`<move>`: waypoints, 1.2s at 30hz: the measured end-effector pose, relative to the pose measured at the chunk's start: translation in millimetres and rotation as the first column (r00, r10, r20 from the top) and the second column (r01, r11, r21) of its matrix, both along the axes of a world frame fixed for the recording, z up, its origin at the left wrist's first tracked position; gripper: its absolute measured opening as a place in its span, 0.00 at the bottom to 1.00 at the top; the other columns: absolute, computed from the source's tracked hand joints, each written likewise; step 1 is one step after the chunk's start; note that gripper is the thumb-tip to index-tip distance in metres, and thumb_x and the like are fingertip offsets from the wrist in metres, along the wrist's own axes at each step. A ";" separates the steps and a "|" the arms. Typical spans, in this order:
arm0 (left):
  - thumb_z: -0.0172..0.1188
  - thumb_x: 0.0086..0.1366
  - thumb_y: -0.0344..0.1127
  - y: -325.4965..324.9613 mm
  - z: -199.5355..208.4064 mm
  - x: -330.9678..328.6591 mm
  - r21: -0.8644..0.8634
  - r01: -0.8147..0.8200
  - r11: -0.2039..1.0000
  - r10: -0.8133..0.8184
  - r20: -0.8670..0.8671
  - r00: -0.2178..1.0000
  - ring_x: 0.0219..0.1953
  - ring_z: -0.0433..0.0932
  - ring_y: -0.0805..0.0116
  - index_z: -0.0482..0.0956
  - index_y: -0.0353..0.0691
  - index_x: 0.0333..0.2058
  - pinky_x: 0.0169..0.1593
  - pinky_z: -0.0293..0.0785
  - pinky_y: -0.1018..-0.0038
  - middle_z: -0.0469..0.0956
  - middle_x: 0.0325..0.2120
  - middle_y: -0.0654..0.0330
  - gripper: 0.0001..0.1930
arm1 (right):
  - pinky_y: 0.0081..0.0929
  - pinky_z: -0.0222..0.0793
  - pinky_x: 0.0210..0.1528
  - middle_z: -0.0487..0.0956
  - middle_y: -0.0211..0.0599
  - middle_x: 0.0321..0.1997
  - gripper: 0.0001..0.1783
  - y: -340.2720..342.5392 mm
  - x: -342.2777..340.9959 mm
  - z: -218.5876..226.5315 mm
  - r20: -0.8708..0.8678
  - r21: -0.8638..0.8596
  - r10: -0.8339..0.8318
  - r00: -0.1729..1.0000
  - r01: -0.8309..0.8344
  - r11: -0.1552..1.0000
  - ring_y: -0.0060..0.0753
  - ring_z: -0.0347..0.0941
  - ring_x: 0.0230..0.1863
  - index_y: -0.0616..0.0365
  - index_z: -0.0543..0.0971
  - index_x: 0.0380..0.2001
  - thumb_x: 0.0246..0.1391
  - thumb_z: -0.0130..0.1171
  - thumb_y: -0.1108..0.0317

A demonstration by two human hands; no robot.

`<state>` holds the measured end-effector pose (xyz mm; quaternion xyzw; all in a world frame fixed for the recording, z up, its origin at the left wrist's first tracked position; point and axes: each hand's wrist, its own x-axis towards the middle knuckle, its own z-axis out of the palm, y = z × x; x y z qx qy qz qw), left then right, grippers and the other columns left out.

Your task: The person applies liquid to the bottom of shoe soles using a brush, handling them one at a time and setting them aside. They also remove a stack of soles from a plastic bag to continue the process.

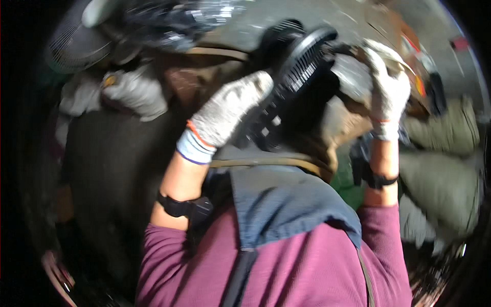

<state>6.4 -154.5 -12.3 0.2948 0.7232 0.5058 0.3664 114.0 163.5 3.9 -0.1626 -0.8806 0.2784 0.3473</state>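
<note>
A black plastic housing (pixel 299 69) with rows of vent slots is held up in front of me, tilted with its top toward the right. My left hand (pixel 227 110), in a grey-white knit glove, grips its left side; the thumb lies along it and the other fingers are hidden. My right hand (pixel 388 89), gloved alike, is raised beyond the housing's right side. Its fingers bend toward a small dark piece by the housing's upper right corner, but blur hides what they hold. Crumpled clear plastic (pixel 352 77) lies between the housing and that hand.
Two tan curved rims (pixel 276 161) run below and behind the housing. Grey plastic bags (pixel 135 92) and a round mesh grille (pixel 76 46) are at the far left. Shiny black plastic (pixel 179 20) lies at the back. Full green-grey sacks (pixel 440 184) stand on the right.
</note>
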 end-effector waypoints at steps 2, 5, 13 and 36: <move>0.57 0.75 0.50 -44.8 -19.6 10.7 0.055 0.080 0.995 -0.023 -0.671 0.741 0.39 0.87 0.60 0.81 0.33 0.49 0.43 0.85 0.63 0.87 0.43 0.52 0.22 | 0.32 0.75 0.58 0.86 0.44 0.50 0.17 -15.8 -3.4 8.8 -0.097 -0.067 0.156 0.983 -0.163 0.984 0.40 0.83 0.50 0.56 0.86 0.49 0.58 0.70 0.61; 0.43 0.73 0.70 -140.1 -73.3 33.5 0.382 -0.467 0.798 -0.112 0.854 0.507 0.40 0.87 0.44 0.71 0.26 0.60 0.44 0.85 0.51 0.83 0.43 0.36 0.43 | 0.38 0.72 0.65 0.82 0.42 0.61 0.22 2.9 4.3 7.5 0.052 0.453 0.314 0.948 -0.302 0.839 0.43 0.80 0.58 0.55 0.81 0.60 0.64 0.56 0.74; 0.50 0.69 0.73 -409.5 -54.1 107.3 0.254 -0.260 -0.932 0.197 0.954 0.225 0.77 0.49 0.40 0.35 0.56 0.78 0.73 0.59 0.39 0.41 0.79 0.54 0.52 | 0.38 0.72 0.67 0.84 0.48 0.56 0.21 38.9 5.7 -2.1 -0.130 -0.061 0.289 0.949 -0.298 0.953 0.40 0.79 0.59 0.70 0.82 0.54 0.71 0.48 0.67; 0.54 0.67 0.38 167.0 -39.2 31.0 -0.608 0.435 0.665 -0.518 -0.794 -0.318 0.65 0.69 0.60 0.85 0.48 0.47 0.77 0.49 0.48 0.79 0.52 0.60 0.15 | 0.34 0.73 0.60 0.85 0.40 0.52 0.14 154.5 73.4 10.9 -0.181 0.605 -0.216 0.959 0.282 0.744 0.41 0.80 0.54 0.56 0.84 0.52 0.66 0.55 0.70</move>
